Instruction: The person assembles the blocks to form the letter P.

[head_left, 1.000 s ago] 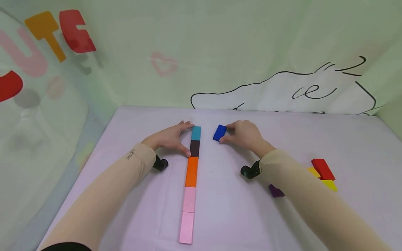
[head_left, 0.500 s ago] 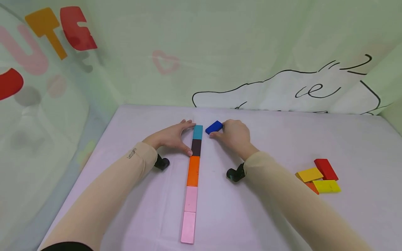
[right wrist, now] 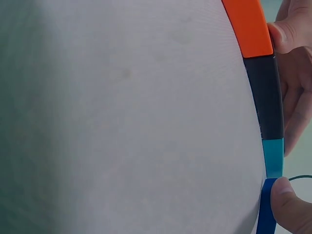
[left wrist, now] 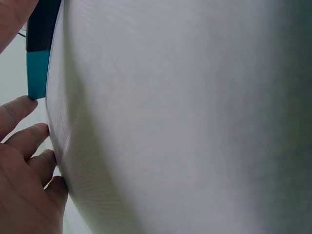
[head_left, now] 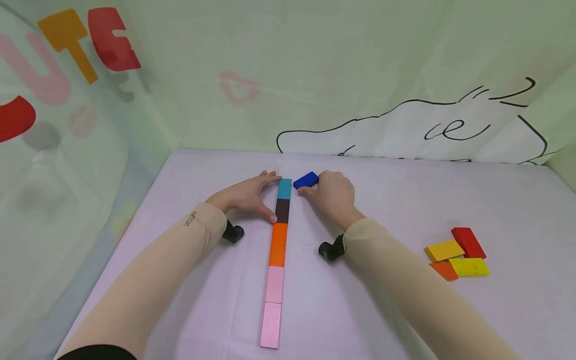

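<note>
A straight row of flat blocks runs up the table: two pink blocks [head_left: 274, 284], an orange block [head_left: 277, 245], a dark brown block [head_left: 282, 210] and, farthest off, a teal block [head_left: 284, 189]. My left hand [head_left: 245, 195] lies spread along the row's left side. Its thumb touches near the brown-orange joint, and a fingertip meets the teal block's far corner, as the left wrist view also shows. With thumb and fingers, my right hand [head_left: 333, 195] pinches a blue block [head_left: 306, 180], held slanted just right of the teal block's far end.
On the right lies a small cluster of blocks: red [head_left: 469, 243], golden yellow [head_left: 444, 250], bright yellow [head_left: 469, 267] and orange [head_left: 444, 271]. A pale cloth [head_left: 382, 310] covers the table. Behind it hangs a printed curtain [head_left: 189, 75].
My right hand has carried the blue block left toward the teal end and turned it more crosswise. The right arm uncovers more of the block cluster. My left hand stays by the row.
</note>
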The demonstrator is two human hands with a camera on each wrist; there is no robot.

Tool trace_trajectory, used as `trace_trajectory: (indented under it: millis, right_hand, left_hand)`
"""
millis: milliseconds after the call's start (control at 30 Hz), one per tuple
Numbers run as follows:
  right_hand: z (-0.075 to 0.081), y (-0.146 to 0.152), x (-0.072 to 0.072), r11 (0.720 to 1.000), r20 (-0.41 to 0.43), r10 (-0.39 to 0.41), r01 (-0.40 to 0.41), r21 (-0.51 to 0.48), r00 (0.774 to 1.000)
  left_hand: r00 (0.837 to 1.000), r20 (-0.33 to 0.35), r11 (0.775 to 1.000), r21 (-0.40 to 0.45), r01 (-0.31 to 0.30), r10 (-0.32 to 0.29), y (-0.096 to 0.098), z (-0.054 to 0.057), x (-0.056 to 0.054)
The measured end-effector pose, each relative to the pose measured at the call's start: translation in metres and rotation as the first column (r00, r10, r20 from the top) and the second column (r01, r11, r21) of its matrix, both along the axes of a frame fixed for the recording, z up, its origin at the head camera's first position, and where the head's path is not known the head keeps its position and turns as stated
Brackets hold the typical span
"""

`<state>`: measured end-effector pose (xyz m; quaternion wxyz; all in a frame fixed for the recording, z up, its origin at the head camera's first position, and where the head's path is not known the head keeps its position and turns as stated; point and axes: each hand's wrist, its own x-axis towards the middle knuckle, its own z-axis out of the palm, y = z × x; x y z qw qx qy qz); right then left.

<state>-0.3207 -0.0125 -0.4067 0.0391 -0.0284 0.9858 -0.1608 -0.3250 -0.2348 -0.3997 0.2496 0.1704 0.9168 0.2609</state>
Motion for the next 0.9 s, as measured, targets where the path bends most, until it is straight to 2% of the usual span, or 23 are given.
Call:
trace_trajectory:
  millis: [633,900]
  right_hand:
    - [0.0001,-0.0016,0.0014,1.000,-0.016,0.021,-0.021,-0.001,1.000]
    - [0.0021,-0.0015,0.0026,1.000,0.003,0.021,-0.021,-0.006,1.000]
  left_hand:
    - [1.000,-0.002,1.000,-0.001,0.011,-0.011,0.0007,0.0034,0.0016]
    - [1.000,0.003,1.000,-0.001,0.009,-0.009,0.0001,0.0029,0.0015]
